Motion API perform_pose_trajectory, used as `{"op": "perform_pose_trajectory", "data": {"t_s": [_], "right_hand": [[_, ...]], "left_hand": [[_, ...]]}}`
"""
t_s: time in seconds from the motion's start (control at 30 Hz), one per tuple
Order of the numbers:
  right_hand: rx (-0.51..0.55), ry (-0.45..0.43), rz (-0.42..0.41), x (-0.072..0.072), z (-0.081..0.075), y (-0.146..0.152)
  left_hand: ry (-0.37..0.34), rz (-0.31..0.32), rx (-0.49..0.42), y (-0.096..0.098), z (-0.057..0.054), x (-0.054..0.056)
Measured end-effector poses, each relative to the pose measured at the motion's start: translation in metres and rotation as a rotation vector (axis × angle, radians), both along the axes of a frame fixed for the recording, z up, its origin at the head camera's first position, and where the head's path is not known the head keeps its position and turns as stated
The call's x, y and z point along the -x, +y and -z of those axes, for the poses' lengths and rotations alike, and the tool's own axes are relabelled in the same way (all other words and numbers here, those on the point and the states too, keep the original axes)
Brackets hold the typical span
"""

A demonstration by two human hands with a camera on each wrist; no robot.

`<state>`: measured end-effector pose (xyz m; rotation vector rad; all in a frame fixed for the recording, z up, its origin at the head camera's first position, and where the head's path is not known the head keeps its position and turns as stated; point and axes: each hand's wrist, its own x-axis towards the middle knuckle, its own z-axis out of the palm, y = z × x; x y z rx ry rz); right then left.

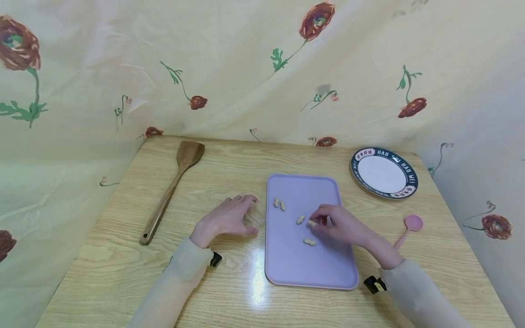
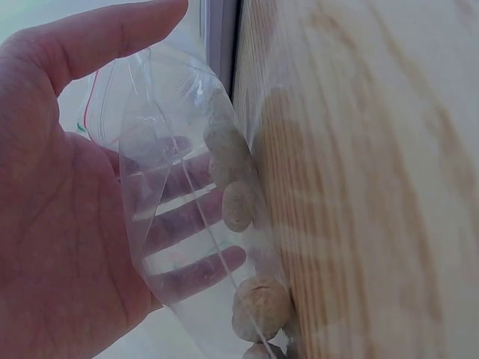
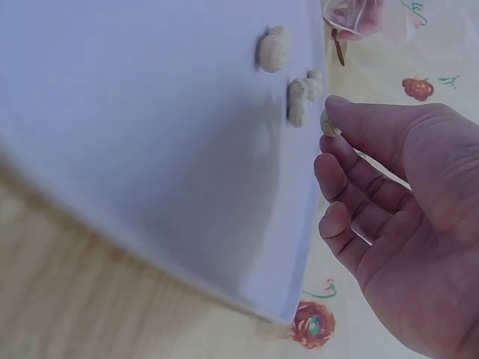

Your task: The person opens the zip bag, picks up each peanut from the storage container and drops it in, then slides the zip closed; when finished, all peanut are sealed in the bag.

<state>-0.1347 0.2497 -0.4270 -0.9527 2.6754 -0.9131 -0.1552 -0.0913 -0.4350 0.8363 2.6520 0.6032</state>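
Note:
My right hand point(image 1: 338, 224) pinches a peanut point(image 3: 329, 126) between thumb and fingertip, close over the purple tray point(image 1: 287, 266). Several other peanuts lie on the tray: a peanut point(image 1: 301, 219) beside the right fingertips, another peanut point(image 1: 309, 242) nearer me, and a pair at the left side. To the left of the tray, my left hand point(image 1: 229, 216) is curled round a clear plastic bag point(image 1: 255, 215). Its fingers show through the film in the left wrist view, with the thumb at the upper side. Inside the bag, peanuts point(image 2: 239, 206) lie low against the wooden table.
A wooden spatula point(image 1: 168, 193) lies at the left of the table point(image 1: 229, 291). At the back right stands a white plate point(image 1: 383, 175) with a dark lettered rim. A pink spoon point(image 1: 413, 222) lies to the right of the tray, partly behind my right forearm. Flowered cloth hangs around the table.

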Motion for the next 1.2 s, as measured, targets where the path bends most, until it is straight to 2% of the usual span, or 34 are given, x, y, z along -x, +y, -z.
{"op": "perform_pose_trajectory", "data": {"t_s": [0.2, 0.43, 0.63, 0.73, 0.87, 1.2], "right_hand": [[0.006, 0.011, -0.002, 0.011, -0.007, -0.013], [0.017, 0.042, -0.044, 0.025, -0.015, -0.035], [0.023, -0.004, -0.079, 0.034, -0.020, -0.057], [0.030, -0.034, -0.102, 0.038, -0.019, -0.067], [0.028, -0.032, -0.119, 0.041, -0.014, -0.081], [0.046, -0.038, -0.183, 0.040, -0.008, -0.105]], "left_hand": [[-0.002, -0.002, 0.009, 0.001, 0.001, 0.001], [-0.004, -0.006, 0.011, 0.001, 0.002, 0.001], [-0.001, -0.001, 0.007, 0.001, 0.002, 0.001], [0.003, 0.006, 0.001, 0.001, 0.002, 0.002], [0.006, 0.009, -0.002, 0.000, 0.002, 0.002], [0.023, 0.018, -0.001, 0.001, 0.003, 0.004]]}}
